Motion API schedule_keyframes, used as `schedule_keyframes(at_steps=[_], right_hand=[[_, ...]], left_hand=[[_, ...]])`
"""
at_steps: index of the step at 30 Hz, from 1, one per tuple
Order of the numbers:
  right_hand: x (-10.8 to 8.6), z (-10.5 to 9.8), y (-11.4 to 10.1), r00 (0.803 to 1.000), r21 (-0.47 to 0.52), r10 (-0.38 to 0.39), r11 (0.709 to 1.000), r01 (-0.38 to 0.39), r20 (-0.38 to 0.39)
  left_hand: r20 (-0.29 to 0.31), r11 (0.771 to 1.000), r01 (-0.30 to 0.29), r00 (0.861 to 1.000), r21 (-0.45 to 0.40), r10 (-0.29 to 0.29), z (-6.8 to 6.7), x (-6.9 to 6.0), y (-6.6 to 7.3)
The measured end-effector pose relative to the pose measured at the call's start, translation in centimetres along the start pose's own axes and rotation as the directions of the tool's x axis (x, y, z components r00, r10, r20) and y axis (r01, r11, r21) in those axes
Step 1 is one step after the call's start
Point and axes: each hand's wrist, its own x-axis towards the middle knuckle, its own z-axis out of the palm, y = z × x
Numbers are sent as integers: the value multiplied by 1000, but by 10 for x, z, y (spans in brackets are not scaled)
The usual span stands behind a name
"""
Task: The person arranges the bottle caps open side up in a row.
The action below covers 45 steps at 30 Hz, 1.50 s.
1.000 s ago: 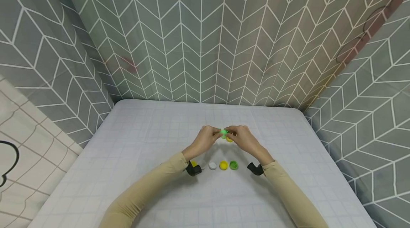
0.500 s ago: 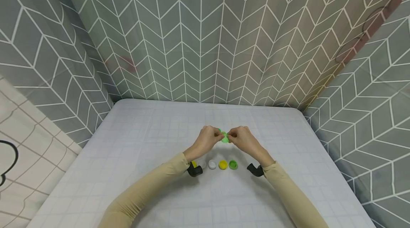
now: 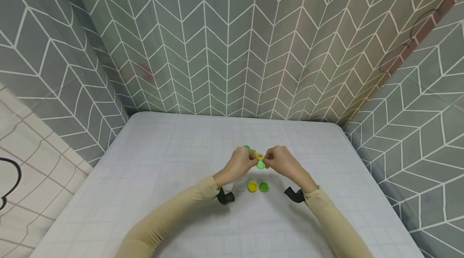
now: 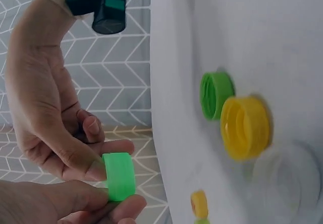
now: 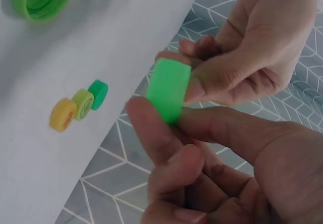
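At bottom centre of the head view, sleeves [image 3: 170, 214]: tan, angled inward from the lower edge.
Near row, below centre: large green cap [image 4: 217, 95] and yellow cap [image 4: 246, 128] hollow side up, beside pale caps [image 3: 240, 186]; laid flat, likely for stability.
Left hand [image 3: 238, 163], centre: pinching bright green cap [image 5: 169, 90] between thumb and fingers.
Right hand [image 3: 285, 164], right of centre: same cap pinched at the opposite edge.
Grip purpose: probably steadiness and fine control, with small size leaving room for fingertips only.
Cap position: centre of the head view, raised clear of table [image 3: 181, 137].
Beyond the hands: orange cap [image 5: 63, 115], lime cap [image 5: 83, 104] and teal cap [image 5: 98, 94] in a slanting line, seemingly grouped on purpose; contact uncertain.
Curtain [image 3: 217, 48], upper frame: grey, white chevrons, behind table.
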Motion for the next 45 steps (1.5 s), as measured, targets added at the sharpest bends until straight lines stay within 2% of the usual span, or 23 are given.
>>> schedule_keyframes(at_steps=[6,15,25,31,36,45], right_hand=[[-9,-9,3,996,-29,29,999,-27,83],[-17,-20,6,975,-116,133,987,-113,177],[-18,-19,7,928,-186,243,963,-196,282],[-17,-16,11,919,-180,224,968,-173,323],[-15,-11,15,909,-169,222,971,-171,354],[-13,-7,17,896,-181,255,963,-200,363]], left_hand=[[22,1000,2,1000,12,-2,15,0,6],[39,996,-48,998,70,45,35,1,14],[65,982,-124,991,145,116,50,-1,19],[78,980,-124,990,156,113,61,-1,13],[97,967,-146,987,207,128,68,-1,9],[85,944,-167,985,284,149,66,-3,9]])
